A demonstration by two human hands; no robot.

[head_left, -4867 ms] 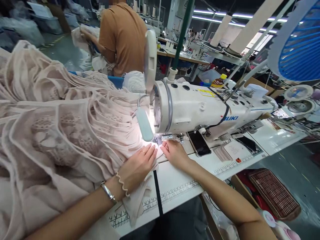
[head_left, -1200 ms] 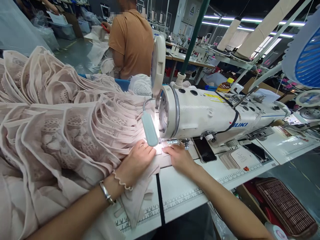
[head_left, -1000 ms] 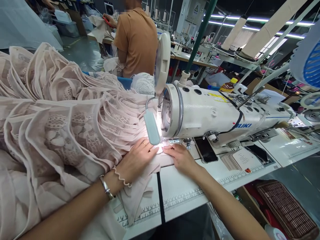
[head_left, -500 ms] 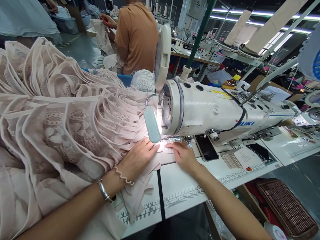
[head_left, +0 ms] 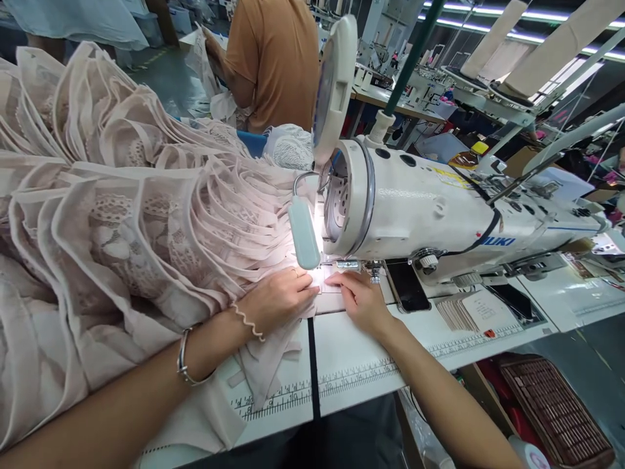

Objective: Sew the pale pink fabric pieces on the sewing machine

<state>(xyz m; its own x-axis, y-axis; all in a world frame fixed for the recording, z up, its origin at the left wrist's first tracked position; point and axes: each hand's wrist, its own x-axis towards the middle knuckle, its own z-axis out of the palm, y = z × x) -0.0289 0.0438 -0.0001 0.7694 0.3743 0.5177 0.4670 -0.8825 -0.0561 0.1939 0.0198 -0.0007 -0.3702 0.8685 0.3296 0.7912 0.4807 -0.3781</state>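
Pale pink fabric (head_left: 261, 374) with a loose tail lies under my left hand (head_left: 280, 296), whose fingers are bent and pressed together on it just left of the needle area. My right hand (head_left: 364, 301) rests on the plate at the other side, index finger stretched toward the fabric edge and thumb apart; the remaining fingers curl under. Above both hands is the white sewing machine (head_left: 400, 202). A pale green paddle-shaped piece (head_left: 303, 233) hangs in front of its lit needle area, hiding the needle from me.
Layered lace-trimmed garments (head_left: 122, 221) heap up at left. Beside the machine base lie a dark phone (head_left: 409, 286) and a stack of cards (head_left: 481, 309). A ruler strip (head_left: 361, 381) runs along the table's front edge. Another person (head_left: 276, 65) works beyond, holding fabric.
My left hand's fingers have drawn in and its wrist has turned slightly. The fabric tail has shifted a little away from me. Red-handled scissors in the other person's hand no longer show.
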